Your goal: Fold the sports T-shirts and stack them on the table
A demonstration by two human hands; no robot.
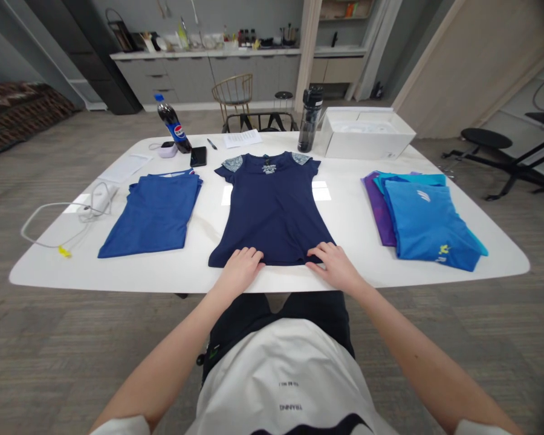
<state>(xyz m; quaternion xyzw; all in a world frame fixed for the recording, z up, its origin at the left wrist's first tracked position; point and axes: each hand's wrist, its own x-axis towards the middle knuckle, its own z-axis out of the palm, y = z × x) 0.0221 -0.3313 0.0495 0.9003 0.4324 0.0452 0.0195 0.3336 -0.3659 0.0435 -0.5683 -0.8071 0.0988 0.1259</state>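
A navy short-sleeved shirt (272, 208) lies flat and spread out in the middle of the white table (344, 220), collar away from me. My left hand (240, 269) rests on its bottom hem at the left, fingers curled over the cloth. My right hand (333, 263) lies on the hem at the right, fingers stretched over the fabric. Both hands sit at the table's near edge.
A folded blue shirt (156, 214) lies to the left, a stack of blue, teal and purple shirts (424, 217) to the right. At the back stand a cola bottle (174, 124), a phone (198, 156), a dark bottle (309, 119) and a white box (367, 134). A white cable (58, 220) lies far left.
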